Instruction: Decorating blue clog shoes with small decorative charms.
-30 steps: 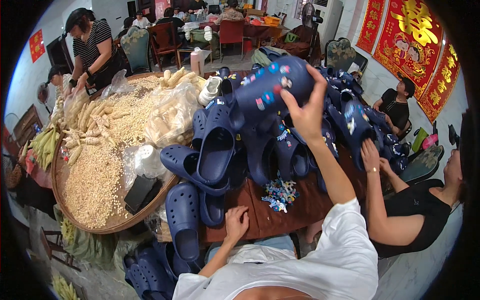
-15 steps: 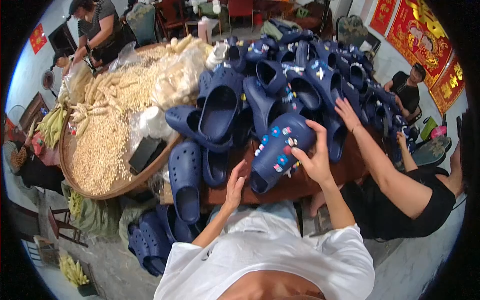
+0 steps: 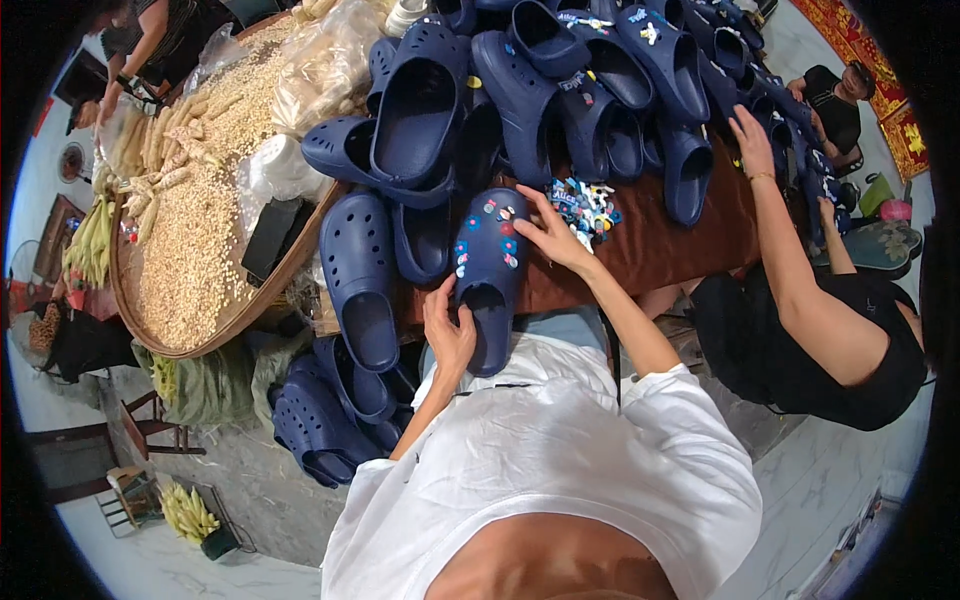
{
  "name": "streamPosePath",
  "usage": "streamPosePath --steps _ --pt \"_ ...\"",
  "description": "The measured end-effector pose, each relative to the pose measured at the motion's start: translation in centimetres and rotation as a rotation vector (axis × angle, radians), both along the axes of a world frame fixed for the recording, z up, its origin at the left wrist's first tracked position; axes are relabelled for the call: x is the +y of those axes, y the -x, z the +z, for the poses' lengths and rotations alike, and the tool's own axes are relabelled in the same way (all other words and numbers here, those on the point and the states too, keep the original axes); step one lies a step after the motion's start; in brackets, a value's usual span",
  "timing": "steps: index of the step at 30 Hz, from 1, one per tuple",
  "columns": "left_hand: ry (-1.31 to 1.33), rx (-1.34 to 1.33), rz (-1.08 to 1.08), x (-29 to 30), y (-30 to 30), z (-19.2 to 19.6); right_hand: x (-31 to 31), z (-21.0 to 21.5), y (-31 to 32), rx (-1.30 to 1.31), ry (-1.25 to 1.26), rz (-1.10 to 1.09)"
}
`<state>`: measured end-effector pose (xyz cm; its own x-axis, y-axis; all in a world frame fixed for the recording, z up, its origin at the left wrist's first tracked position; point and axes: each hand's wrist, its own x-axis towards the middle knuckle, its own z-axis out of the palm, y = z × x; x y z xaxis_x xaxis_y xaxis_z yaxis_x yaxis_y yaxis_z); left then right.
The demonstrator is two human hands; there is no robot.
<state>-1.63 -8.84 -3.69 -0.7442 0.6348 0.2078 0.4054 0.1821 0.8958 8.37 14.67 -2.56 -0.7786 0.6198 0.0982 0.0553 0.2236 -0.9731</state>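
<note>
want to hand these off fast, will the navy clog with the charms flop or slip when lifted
The navy clog probably keeps its shape: its thick moulded shell holds form between the left hand and right hand. Likely light. The matte surface and holes suggest decent grip.

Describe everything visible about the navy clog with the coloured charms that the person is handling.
The navy clog is a foam-like slip-on with a rounded, perforated toe carrying several small coloured charms. It lies upright, toe pointing away from the person, heel end over the edge of the brown table. The left hand touches its heel side; the right hand rests on its toe side. Other navy clogs crowd its left and far sides.
</note>
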Motion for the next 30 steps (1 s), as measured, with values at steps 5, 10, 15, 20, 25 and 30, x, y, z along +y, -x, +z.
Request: streamPosePath --steps 5,10,15,20,25,30 --pt "0.083 0.062 0.05 0.0 0.0 0.3 -0.5 -1.7 -0.6 -0.2 -0.747 -0.287" --pt "0.031 0.072 0.037 1.4 0.5 0.7 -0.8 -3.0 -2.0 -0.356 -1.019 -0.283" --pt "0.032 0.025 0.004 2.4 0.7 0.9 0.5 -4.7 -2.6 -0.383 -1.013 -0.327" --pt "-0.005 -0.005 -0.022 1.6 0.9 0.6 0.0 -2.6 -3.2 -0.288 -0.711 -0.382" --pt "-0.014 0.21 0.045 1.4 0.0 2.1 1.4 0.6 -0.7 -0.121 -0.721 -0.655" --pt "-0.11 0.292 -0.119 1.2 -0.7 3.9 3.4 0.0 1.5 -0.182 -0.677 -0.611"
